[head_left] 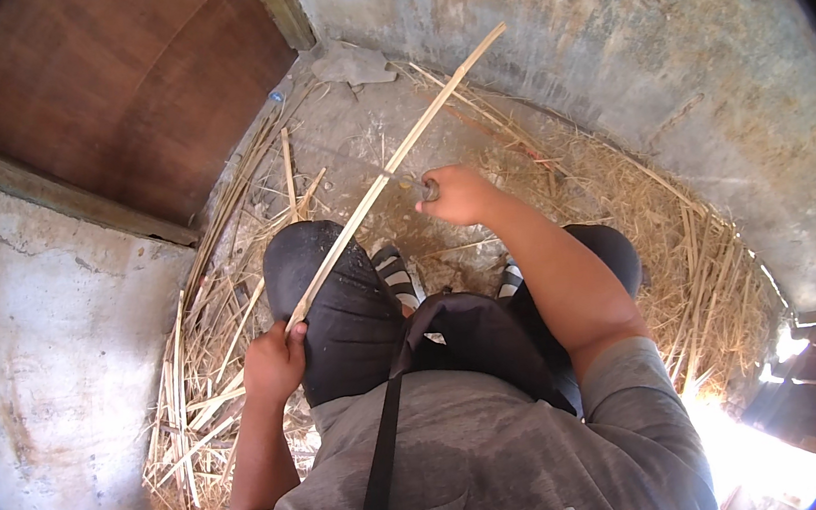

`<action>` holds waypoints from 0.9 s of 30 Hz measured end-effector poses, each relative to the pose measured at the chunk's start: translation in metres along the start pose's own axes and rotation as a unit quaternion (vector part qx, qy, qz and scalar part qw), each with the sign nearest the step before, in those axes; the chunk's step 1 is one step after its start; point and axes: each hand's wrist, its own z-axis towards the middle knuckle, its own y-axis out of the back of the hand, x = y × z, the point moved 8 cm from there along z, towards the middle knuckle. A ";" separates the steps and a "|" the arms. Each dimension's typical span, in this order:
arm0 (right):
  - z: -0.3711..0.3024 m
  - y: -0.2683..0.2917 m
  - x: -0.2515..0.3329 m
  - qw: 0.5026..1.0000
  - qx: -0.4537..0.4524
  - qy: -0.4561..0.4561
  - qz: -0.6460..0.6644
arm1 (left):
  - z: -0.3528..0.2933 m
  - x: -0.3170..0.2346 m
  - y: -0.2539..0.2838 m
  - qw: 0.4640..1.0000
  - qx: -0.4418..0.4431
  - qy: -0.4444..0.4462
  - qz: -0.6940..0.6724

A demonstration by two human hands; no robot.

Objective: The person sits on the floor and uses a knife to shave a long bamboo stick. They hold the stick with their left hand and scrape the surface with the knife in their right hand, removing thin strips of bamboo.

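A long pale bamboo strip (388, 169) slants from my left knee up toward the far right. My left hand (276, 359) is closed around its near end, with the thumb along the strip. My right hand (460, 196) is closed beside the strip's middle, just to its right. In its fist is a knife, of which the rounded grey handle part (430, 190) shows. The thin, faint blade seems to cross the strip toward the upper left, but it is blurred against the floor.
Cut strips (188, 421) lie heaped along the left wall. Fine shavings and more strips (677, 275) cover the floor at right. Stained walls (594, 32) close in on both sides, with a brown wooden panel (128, 95) at far left. A black bag (467, 334) rests on my lap.
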 end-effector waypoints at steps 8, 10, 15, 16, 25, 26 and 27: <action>0.000 0.020 -0.015 0.999 -0.009 -0.029 -0.028 | -0.001 0.000 0.001 1.000 -0.008 0.012 0.015; 0.003 0.026 -0.039 0.995 -0.055 -0.082 0.008 | -0.001 -0.002 0.002 1.000 -0.009 0.010 0.019; 0.000 0.025 -0.024 0.998 -0.050 -0.039 -0.010 | -0.001 0.000 -0.001 1.000 -0.013 0.005 0.005; -0.001 0.014 -0.013 0.999 -0.029 -0.006 -0.015 | -0.001 -0.001 0.000 1.000 -0.012 0.007 0.003; -0.002 0.013 0.001 1.000 0.021 -0.005 -0.022 | -0.002 0.000 0.001 1.000 -0.018 0.005 0.005; 0.001 0.018 -0.015 0.999 -0.014 -0.023 -0.020 | -0.001 0.000 0.001 1.000 -0.020 0.000 0.001; 0.003 0.025 -0.034 0.997 -0.045 -0.054 -0.007 | -0.001 0.000 0.001 1.000 -0.021 0.000 0.000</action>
